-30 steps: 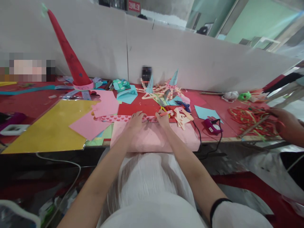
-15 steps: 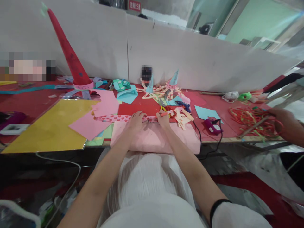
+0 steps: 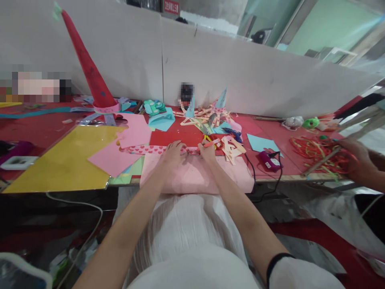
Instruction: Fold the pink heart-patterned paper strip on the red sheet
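Note:
A pink paper strip with red hearts (image 3: 142,149) lies crosswise along the far edge of a pale pink sheet (image 3: 195,176). Bent over that strip, my left hand (image 3: 174,151) grips it and presses it down near its middle. Just to the right, my right hand (image 3: 207,151) closes around a slim orange pen-like tool (image 3: 214,143), whose end sticks out up and to the right. Its working tip is too small to make out. Beyond both hands lies a red paper sheet (image 3: 171,138).
Pale folded strips (image 3: 231,148) lie right of my hands, near a purple device (image 3: 270,160) with a black cord. A yellow sheet (image 3: 66,160) and a red cone (image 3: 93,76) occupy the left. Another person's hand (image 3: 357,160) is beside red strings (image 3: 313,148).
My hands stay in almost the same place on the strip. At the right, the other person's hand has shifted slightly and a second arm shows behind it.

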`<action>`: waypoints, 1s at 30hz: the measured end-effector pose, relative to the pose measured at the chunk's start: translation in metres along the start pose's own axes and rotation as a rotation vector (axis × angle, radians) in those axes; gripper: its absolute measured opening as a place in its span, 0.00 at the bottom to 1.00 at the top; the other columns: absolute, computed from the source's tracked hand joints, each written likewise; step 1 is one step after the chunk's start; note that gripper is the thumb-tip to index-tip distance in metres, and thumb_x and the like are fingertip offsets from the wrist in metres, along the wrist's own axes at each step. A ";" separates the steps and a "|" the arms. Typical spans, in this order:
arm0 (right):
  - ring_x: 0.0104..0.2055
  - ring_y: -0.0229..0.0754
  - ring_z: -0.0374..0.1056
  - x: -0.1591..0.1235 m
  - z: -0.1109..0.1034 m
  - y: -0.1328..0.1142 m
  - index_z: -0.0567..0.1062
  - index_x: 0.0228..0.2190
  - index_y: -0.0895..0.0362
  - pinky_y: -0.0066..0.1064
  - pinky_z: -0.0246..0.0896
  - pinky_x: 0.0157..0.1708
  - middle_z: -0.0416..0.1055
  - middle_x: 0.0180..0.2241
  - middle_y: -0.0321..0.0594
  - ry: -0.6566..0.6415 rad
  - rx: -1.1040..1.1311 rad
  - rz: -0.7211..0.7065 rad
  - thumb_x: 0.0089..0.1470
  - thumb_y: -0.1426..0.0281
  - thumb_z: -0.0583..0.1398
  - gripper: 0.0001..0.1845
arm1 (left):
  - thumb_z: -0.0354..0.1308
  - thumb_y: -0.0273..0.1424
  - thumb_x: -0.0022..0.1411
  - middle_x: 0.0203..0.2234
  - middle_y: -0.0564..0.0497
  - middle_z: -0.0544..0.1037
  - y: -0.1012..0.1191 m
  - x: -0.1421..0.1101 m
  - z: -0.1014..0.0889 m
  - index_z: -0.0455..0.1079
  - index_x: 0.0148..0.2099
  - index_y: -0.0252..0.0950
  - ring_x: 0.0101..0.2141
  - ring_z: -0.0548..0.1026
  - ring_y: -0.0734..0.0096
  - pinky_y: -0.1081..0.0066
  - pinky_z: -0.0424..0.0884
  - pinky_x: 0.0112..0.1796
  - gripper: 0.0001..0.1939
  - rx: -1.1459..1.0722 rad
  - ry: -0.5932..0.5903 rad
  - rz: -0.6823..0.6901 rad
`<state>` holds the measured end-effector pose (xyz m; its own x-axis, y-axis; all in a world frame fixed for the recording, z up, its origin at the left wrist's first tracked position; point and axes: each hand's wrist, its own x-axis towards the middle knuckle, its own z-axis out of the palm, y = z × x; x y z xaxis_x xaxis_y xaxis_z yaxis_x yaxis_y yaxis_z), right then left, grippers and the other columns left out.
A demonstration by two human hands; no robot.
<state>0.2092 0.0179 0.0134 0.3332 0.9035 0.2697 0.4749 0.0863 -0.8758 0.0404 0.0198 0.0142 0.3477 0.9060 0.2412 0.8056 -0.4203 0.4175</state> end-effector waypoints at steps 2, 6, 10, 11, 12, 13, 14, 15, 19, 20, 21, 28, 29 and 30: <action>0.19 0.35 0.53 0.001 0.001 0.003 0.52 0.15 0.53 0.26 0.48 0.21 0.51 0.13 0.27 -0.016 0.017 0.008 0.41 0.67 0.53 0.12 | 0.54 0.33 0.61 0.56 0.45 0.68 0.001 0.000 -0.001 0.68 0.50 0.39 0.59 0.62 0.62 0.61 0.55 0.59 0.15 -0.003 -0.002 0.001; 0.18 0.35 0.57 0.000 0.001 0.004 0.53 0.17 0.52 0.26 0.50 0.20 0.53 0.11 0.27 -0.070 0.090 0.047 0.43 0.67 0.53 0.12 | 0.54 0.33 0.61 0.56 0.45 0.68 0.002 -0.001 -0.003 0.68 0.49 0.39 0.59 0.62 0.61 0.61 0.56 0.59 0.14 -0.013 -0.008 -0.005; 0.15 0.34 0.58 -0.003 0.000 0.000 0.54 0.18 0.52 0.25 0.53 0.20 0.54 0.10 0.26 -0.079 0.179 0.040 0.46 0.64 0.53 0.13 | 0.55 0.34 0.61 0.56 0.46 0.68 0.003 -0.002 -0.004 0.68 0.50 0.40 0.58 0.63 0.60 0.60 0.56 0.58 0.14 -0.022 -0.005 -0.016; 0.15 0.34 0.58 -0.003 0.000 -0.002 0.53 0.18 0.52 0.25 0.53 0.20 0.54 0.10 0.25 -0.077 0.191 0.029 0.47 0.63 0.53 0.13 | 0.55 0.34 0.61 0.56 0.46 0.68 0.003 -0.002 -0.004 0.68 0.50 0.40 0.58 0.63 0.60 0.60 0.56 0.58 0.14 -0.021 -0.005 -0.015; 0.15 0.34 0.58 -0.004 0.000 -0.003 0.53 0.18 0.52 0.25 0.53 0.20 0.54 0.10 0.25 -0.078 0.199 0.018 0.47 0.63 0.54 0.14 | 0.54 0.34 0.61 0.56 0.46 0.68 0.003 -0.002 -0.004 0.68 0.50 0.40 0.58 0.63 0.60 0.60 0.56 0.58 0.14 -0.019 -0.004 -0.014; 0.16 0.34 0.59 -0.005 -0.001 -0.005 0.53 0.18 0.52 0.25 0.53 0.20 0.53 0.10 0.25 -0.081 0.205 0.007 0.48 0.62 0.54 0.15 | 0.54 0.34 0.61 0.56 0.46 0.68 0.003 -0.002 -0.003 0.68 0.50 0.40 0.58 0.63 0.60 0.61 0.56 0.58 0.14 -0.017 -0.003 -0.014; 0.16 0.34 0.59 -0.006 -0.001 -0.006 0.52 0.18 0.52 0.26 0.52 0.20 0.53 0.10 0.25 -0.086 0.207 -0.003 0.48 0.62 0.54 0.15 | 0.54 0.34 0.61 0.56 0.46 0.68 0.003 -0.002 -0.003 0.68 0.50 0.39 0.58 0.63 0.60 0.61 0.56 0.58 0.14 -0.015 -0.002 -0.015; 0.16 0.35 0.59 -0.006 -0.002 -0.006 0.52 0.18 0.52 0.26 0.52 0.20 0.53 0.10 0.26 -0.093 0.207 -0.011 0.48 0.62 0.54 0.16 | 0.54 0.34 0.61 0.56 0.46 0.68 0.003 -0.002 -0.003 0.68 0.50 0.39 0.58 0.63 0.60 0.61 0.56 0.58 0.14 -0.013 -0.002 -0.016; 0.15 0.35 0.59 -0.005 -0.002 -0.006 0.52 0.18 0.52 0.26 0.51 0.20 0.52 0.10 0.25 -0.118 0.195 0.005 0.48 0.64 0.55 0.16 | 0.54 0.34 0.61 0.56 0.45 0.67 0.002 -0.001 -0.002 0.68 0.50 0.39 0.58 0.62 0.61 0.62 0.56 0.58 0.15 -0.015 -0.008 -0.011; 0.15 0.35 0.59 -0.005 -0.001 -0.006 0.52 0.18 0.52 0.26 0.51 0.20 0.53 0.09 0.26 -0.122 0.188 0.017 0.48 0.65 0.55 0.15 | 0.54 0.34 0.61 0.56 0.45 0.67 0.002 -0.001 -0.002 0.68 0.50 0.38 0.58 0.62 0.61 0.62 0.56 0.58 0.15 -0.016 -0.010 -0.008; 0.15 0.36 0.59 -0.004 -0.001 -0.005 0.53 0.18 0.52 0.26 0.51 0.20 0.53 0.09 0.26 -0.124 0.183 0.026 0.47 0.65 0.55 0.15 | 0.54 0.34 0.61 0.56 0.45 0.67 0.001 -0.001 -0.003 0.68 0.50 0.38 0.58 0.62 0.61 0.62 0.56 0.58 0.15 -0.018 -0.011 -0.006; 0.17 0.36 0.60 -0.003 0.001 -0.002 0.54 0.17 0.52 0.27 0.53 0.21 0.56 0.10 0.27 -0.132 0.151 0.017 0.46 0.64 0.55 0.14 | 0.55 0.34 0.61 0.57 0.45 0.67 0.002 -0.001 -0.003 0.68 0.50 0.39 0.58 0.62 0.60 0.61 0.56 0.58 0.15 -0.015 -0.012 -0.015; 0.17 0.36 0.60 -0.003 0.002 -0.002 0.54 0.17 0.52 0.27 0.53 0.21 0.56 0.10 0.27 -0.130 0.153 0.012 0.46 0.65 0.54 0.14 | 0.55 0.34 0.61 0.56 0.45 0.67 0.002 -0.001 -0.003 0.68 0.49 0.39 0.58 0.62 0.61 0.61 0.56 0.58 0.15 -0.013 -0.013 -0.013; 0.18 0.37 0.61 -0.003 0.002 -0.003 0.54 0.17 0.52 0.26 0.53 0.21 0.55 0.10 0.27 -0.131 0.158 0.014 0.45 0.65 0.54 0.13 | 0.55 0.34 0.61 0.56 0.44 0.67 0.002 -0.001 -0.003 0.68 0.49 0.38 0.58 0.62 0.60 0.61 0.55 0.59 0.15 -0.011 -0.014 -0.012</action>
<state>0.2055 0.0157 0.0141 0.2255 0.9511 0.2114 0.3334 0.1285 -0.9340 0.0402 0.0174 0.0177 0.3446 0.9118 0.2236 0.8044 -0.4095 0.4303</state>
